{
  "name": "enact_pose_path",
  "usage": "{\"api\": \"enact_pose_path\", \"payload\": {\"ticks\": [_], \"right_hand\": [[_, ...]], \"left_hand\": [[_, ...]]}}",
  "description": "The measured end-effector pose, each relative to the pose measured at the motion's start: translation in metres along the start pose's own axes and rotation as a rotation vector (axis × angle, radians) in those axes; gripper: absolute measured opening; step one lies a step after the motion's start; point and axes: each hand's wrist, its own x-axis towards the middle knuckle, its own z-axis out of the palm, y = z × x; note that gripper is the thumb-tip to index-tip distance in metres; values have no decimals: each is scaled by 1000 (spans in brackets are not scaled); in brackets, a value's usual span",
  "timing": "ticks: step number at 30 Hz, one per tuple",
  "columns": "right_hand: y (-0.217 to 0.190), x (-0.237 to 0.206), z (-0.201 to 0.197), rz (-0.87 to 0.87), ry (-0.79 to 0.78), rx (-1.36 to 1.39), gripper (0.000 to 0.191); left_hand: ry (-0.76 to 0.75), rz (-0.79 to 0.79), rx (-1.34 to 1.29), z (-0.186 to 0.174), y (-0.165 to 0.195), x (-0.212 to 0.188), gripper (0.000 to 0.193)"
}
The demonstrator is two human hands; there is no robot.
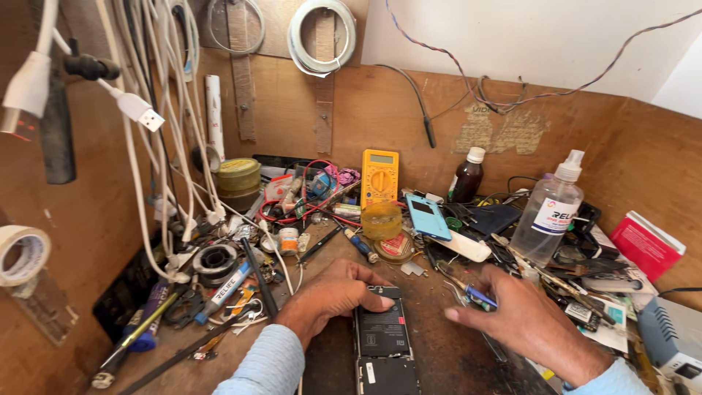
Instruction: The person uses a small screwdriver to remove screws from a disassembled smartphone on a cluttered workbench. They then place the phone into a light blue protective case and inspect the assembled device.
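Observation:
An opened black phone (384, 340) lies flat on the wooden bench near the front edge, with its battery and inner parts showing. My left hand (333, 292) rests on the phone's top left corner, fingers curled over the top edge. To the right of the phone my right hand (523, 318) hovers with fingers spread, palm down, holding nothing. Just past its fingertips lie a blue-handled tool (479, 295) and metal tweezers (457, 292).
A yellow multimeter (379, 178) leans on the back wall. A light blue phone (428, 216), a brown bottle (467, 175), a clear spray bottle (548, 212), a red box (647, 245), round tins (238, 183), solder tubs and screwdrivers crowd the bench. White cables (157, 124) hang at left.

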Motion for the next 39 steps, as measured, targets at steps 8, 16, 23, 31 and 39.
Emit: {"api": "enact_pose_path", "payload": {"ticks": [8,16,23,31,39], "right_hand": [[-7,-4,-6,303,-90,-204,46],[8,-7,26,98,81,-113,28],[18,-3,44,88,167,-146,48],[22,-3,41,105,90,-120,49],[1,-19,41,69,456,308,32]], "left_hand": [[-12,7,-22,-4,-6,8,40],[24,-3,13,-9,-12,17,41],[171,-66,80,-12,1,19,54],[141,40,79,-31,39,-9,53],[177,30,-583,-42,24,-35,27]]}}
